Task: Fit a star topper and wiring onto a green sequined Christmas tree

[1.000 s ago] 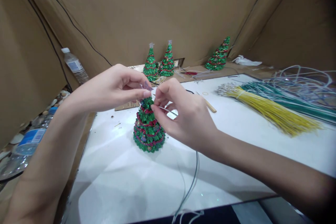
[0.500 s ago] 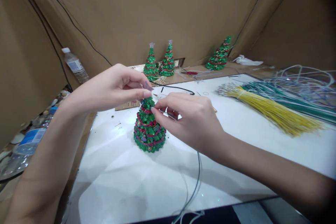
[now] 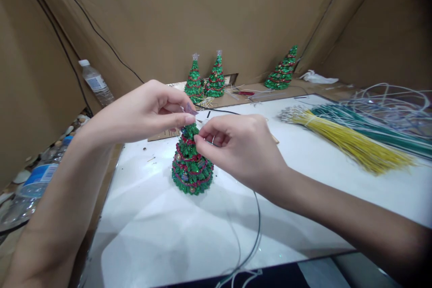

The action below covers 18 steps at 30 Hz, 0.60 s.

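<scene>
A small green Christmas tree (image 3: 192, 168) wound with red garlands and dotted with tiny baubles stands upright on the white board (image 3: 145, 238). At its top, my left hand (image 3: 151, 110) is closed, thumb and finger pinching a purplish translucent star (image 3: 190, 108). My right hand (image 3: 241, 144) is pinched shut against the tree's upper right side. Between its fingertips is a thin cord, mostly hidden by the hand. A dark green cord (image 3: 259, 220) comes out below that hand and curves down to the board's front edge.
Two star-topped trees (image 3: 194, 78) and a leaning tree without a star (image 3: 282, 69) stand at the back. Bundles of yellow wires (image 3: 351, 141) and green wires (image 3: 371, 128) lie at right. Plastic bottles (image 3: 96, 83) are at left, beside a brown wall.
My right hand has shifted slightly up, its fingertips still at the tree's side. The cord below it has swung a little to the right. My left hand keeps its pinch on the star.
</scene>
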Tool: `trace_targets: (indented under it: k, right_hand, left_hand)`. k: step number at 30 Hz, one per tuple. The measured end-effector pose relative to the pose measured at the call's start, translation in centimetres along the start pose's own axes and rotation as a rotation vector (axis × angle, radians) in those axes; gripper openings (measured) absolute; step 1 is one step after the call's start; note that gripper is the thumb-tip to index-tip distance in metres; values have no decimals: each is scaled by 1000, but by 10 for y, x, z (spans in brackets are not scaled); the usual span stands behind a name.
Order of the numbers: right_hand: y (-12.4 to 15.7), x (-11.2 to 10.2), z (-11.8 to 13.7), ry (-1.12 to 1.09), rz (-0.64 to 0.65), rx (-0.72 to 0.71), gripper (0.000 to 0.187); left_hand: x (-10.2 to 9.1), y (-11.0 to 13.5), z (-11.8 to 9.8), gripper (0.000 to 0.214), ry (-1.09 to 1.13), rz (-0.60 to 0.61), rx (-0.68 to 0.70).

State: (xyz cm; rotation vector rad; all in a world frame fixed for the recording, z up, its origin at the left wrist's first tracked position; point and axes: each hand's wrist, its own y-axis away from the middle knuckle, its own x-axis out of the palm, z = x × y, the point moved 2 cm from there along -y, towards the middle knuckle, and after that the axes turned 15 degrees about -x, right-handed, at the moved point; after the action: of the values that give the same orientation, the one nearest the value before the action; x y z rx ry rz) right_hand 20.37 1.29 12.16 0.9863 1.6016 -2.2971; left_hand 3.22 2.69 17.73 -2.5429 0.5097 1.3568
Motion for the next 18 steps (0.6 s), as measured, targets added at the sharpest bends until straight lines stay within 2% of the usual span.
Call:
trace_targets:
  k: [7, 18]
  right_hand:
    - [4, -1, -2, 36, 52, 9, 13]
    - [4, -2, -2, 12, 33, -67, 15]
  left_hand:
    - [0, 0, -1, 20, 25, -15, 15]
    - [0, 0, -2, 16, 81, 13, 18]
